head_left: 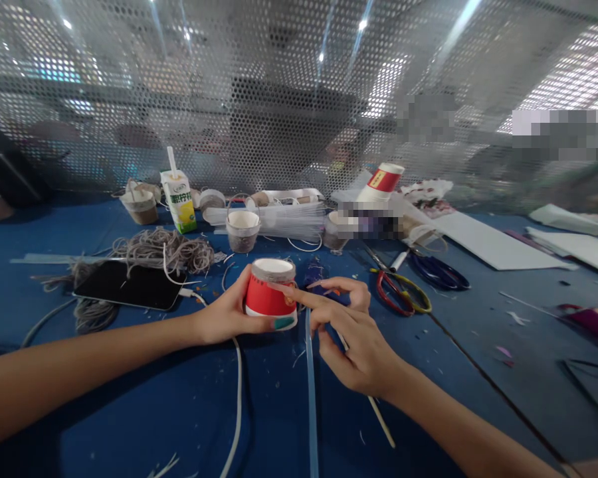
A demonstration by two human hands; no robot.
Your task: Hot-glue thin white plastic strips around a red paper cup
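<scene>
My left hand [229,309] grips a red and white paper cup [266,299] from the left side, thumb across its lower front. Grey yarn [274,271] is wound round the cup's rim. My right hand [346,325] reaches in from the right with its index finger stretched out to the cup's side. Its other fingers are bent and spread apart. A thin wooden stick [381,421] passes beneath the right hand; I cannot tell whether it touches the fingers. Behind that hand, a dark blue object with an orange part [316,272] is partly hidden.
Grey yarn [167,249] and a black phone [129,285] lie left, with a white cable [239,398]. Behind stand a drink carton [178,202] and a yarn-wrapped cup [242,232]. Scissors [403,292] lie right, near white sheets [498,242]. A perforated metal screen [179,99] closes the back.
</scene>
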